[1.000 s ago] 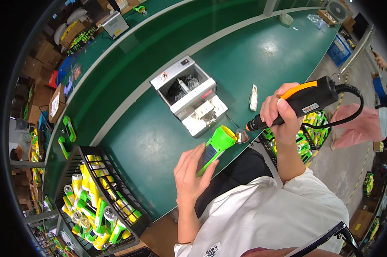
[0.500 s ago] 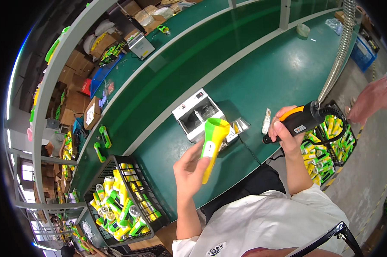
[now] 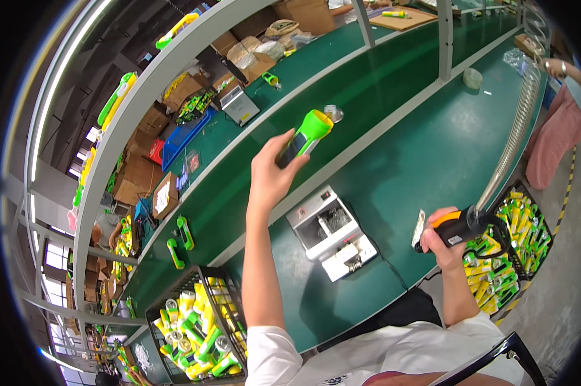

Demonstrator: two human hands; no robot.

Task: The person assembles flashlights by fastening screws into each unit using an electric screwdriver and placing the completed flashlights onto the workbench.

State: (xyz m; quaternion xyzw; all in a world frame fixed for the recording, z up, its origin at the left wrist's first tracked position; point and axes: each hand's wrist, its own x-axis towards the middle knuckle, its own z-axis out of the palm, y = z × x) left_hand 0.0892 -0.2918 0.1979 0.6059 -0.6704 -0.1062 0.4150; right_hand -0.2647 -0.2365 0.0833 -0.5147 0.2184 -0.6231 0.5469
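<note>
Bench (image 3: 400, 177) fills most of the middle. Basket (image 3: 203, 283) at lower left has its right side partly behind the left sleeve, and the bottom of the frame crops it. Grey machine (image 3: 334, 243) sits mid-frame, contents of its bin too murky to make out. Driver (image 3: 456, 228) is at right, its tip hard to see against the right hand (image 3: 441, 241), which is curled round the body, forearm coming up from lower right.

Left arm's stretched way up, left hand (image 3: 271, 170) pinching the torch (image 3: 306, 135) between thumb and fingers, wide end tipped up and right; its tail's lost in the palm. So the torch is upper centre now; half a second ago it was by the machine, yellow side showing. Shiny reflector (image 3: 333, 113) is right at its mouth, can't tell if it's attached.
</note>
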